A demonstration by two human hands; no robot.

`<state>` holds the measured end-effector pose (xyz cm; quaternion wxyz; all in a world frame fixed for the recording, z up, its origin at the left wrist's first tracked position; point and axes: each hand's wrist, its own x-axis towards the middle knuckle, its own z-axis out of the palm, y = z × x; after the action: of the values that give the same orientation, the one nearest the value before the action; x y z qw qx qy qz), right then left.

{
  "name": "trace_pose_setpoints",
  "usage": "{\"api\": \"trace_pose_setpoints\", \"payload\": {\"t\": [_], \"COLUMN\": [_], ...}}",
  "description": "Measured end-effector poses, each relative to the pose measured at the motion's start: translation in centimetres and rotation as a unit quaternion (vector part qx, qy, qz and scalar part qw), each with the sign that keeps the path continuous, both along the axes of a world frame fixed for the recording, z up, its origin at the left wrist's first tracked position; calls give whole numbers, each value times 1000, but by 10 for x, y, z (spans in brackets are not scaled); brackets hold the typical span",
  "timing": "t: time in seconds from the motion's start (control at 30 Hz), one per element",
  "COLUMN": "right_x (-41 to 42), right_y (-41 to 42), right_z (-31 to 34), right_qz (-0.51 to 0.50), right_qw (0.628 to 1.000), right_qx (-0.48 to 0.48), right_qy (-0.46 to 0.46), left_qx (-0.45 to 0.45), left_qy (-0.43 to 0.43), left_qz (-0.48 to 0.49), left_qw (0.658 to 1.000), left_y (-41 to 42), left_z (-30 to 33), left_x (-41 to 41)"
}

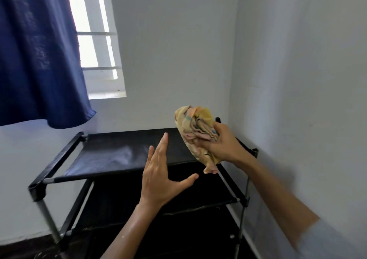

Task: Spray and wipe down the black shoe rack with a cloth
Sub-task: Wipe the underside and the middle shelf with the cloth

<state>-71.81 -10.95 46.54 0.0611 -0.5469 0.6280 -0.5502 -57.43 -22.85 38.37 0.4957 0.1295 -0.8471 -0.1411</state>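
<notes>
Right hand [222, 143] grips the bunched yellow cloth [195, 127], held above the right end of the black shoe rack [111, 155] top shelf. Left hand [160, 179] empty, fingers straight and spread, nearer shelf centre. Shelf lies below and left of the cloth, long axis left-right (faint sheen mid-shelf, maybe spray). Lower tiers hold nothing visible.
</notes>
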Motion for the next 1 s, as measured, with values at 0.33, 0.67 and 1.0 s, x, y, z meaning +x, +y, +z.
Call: {"api": "trace_pose_setpoints", "payload": {"t": [0.33, 0.67, 1.0], "right_x": [41, 86, 159], "right_y": [-13, -125, -252], "right_z": [-53, -140, -175], "right_qz": [177, 131, 112], "right_qw": [967, 924, 868], "right_qx": [184, 334, 359], "right_qy": [5, 131, 324], "left_qx": [313, 414, 382], "left_qy": [-76, -49, -102], "left_qz": [203, 262, 342], "left_qw": [925, 870, 853], "left_y": [-46, -74, -118], "left_z": [-121, -136, -147], "left_x": [145, 158, 137]}}
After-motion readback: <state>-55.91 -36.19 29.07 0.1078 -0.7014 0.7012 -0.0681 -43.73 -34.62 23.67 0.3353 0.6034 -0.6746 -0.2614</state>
